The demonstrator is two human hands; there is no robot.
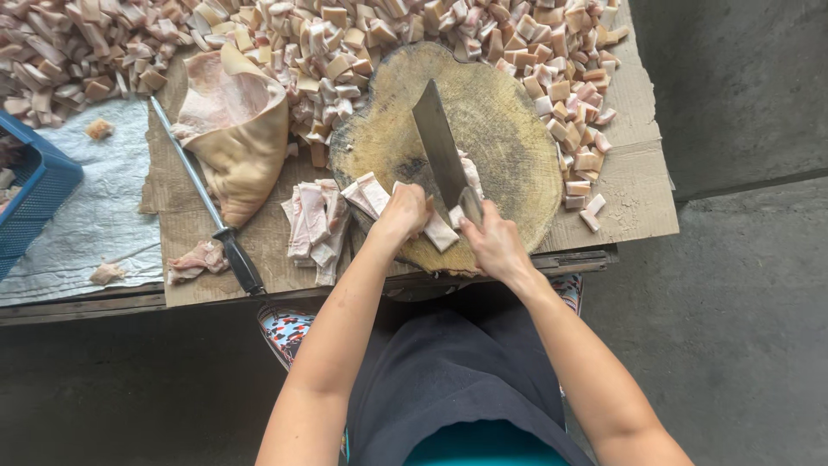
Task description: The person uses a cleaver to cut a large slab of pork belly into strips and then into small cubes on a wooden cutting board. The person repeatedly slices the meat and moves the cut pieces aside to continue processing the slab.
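Down at the near edge of the round wooden chopping block [509, 129], both hands meet over strips of pale pork skin [438, 231]; the right hand [494, 244] has its fingers closed around the handle of a cleaver [440, 147], whose broad blade runs toward eleven o'clock across the block; the left hand [402, 213] is curled, fingers pressing down on the strips just beside the blade, at nine o'clock from it. At nine o'clock of the block lies a small stack of cut strips [315, 226] on the cardboard sheet [634, 185]; farther toward ten o'clock rests a large uncut slab of skin [237, 129], folded over itself; a long sharpening steel [203, 198] with a dark handle lies beside it, slanting from ten toward six o'clock. From nine round to two o'clock a heap of diced pieces [345, 43] rings the block; at the far nine o'clock edge sits a blue plastic crate [34, 185] on grey sheeting [95, 207].
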